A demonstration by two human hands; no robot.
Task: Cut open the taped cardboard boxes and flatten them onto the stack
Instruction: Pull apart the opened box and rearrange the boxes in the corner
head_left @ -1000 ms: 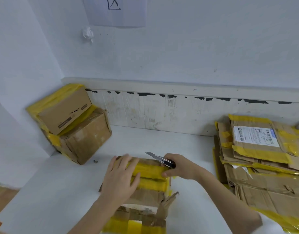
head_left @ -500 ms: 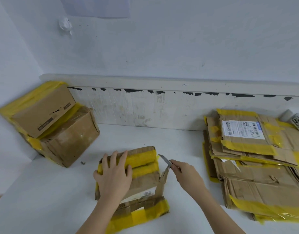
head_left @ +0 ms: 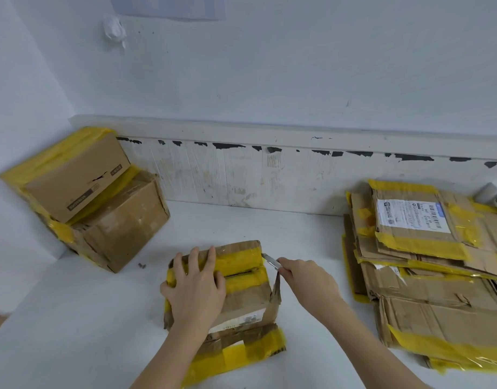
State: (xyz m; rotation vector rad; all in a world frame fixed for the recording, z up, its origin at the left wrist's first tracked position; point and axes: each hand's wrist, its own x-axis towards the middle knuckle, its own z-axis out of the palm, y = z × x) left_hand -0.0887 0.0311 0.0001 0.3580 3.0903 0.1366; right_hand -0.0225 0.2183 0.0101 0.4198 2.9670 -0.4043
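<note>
On the white worktop (head_left: 73,304) the left hand (head_left: 195,287) lies flat with spread fingers on a cardboard box (head_left: 241,299) banded with yellow tape, while the right hand (head_left: 306,279) grips a utility knife (head_left: 271,260) whose blade tip meets the box's upper right corner. Two taped boxes (head_left: 87,197) sit piled in the left corner against the wall. A stack of flattened cardboard (head_left: 438,290) lies at the right, a white shipping label (head_left: 410,217) on its top sheet.

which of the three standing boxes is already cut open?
The centre box under the left hand: its top tape is slit and a side flap hangs loose. The two stacked boxes at left stay taped shut.
</note>
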